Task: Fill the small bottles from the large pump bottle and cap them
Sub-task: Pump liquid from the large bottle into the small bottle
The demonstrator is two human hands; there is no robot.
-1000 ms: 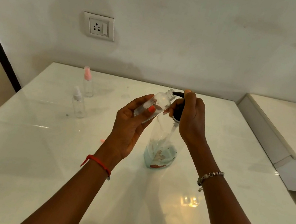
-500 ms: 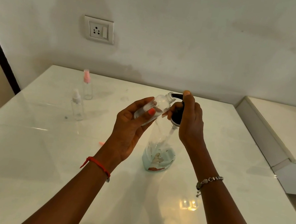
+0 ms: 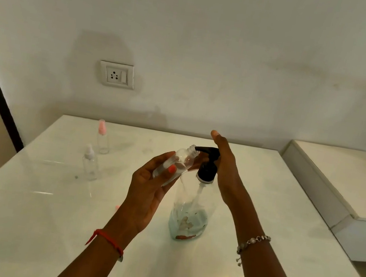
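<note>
The left hand (image 3: 144,194) curls its fingers and thumb round an uncapped small bottle (image 3: 179,161), tilted so its mouth meets the nozzle of the black pump head (image 3: 208,152). The right hand (image 3: 225,169) is stretched flat, gripping nothing, its palm against the pump head. The pump bottle (image 3: 192,211) stands mid-tabletop (image 3: 45,212), a little liquid at its bottom. Toward the far left corner stand a pink-capped bottle (image 3: 103,137) and a white-capped bottle (image 3: 90,163).
</note>
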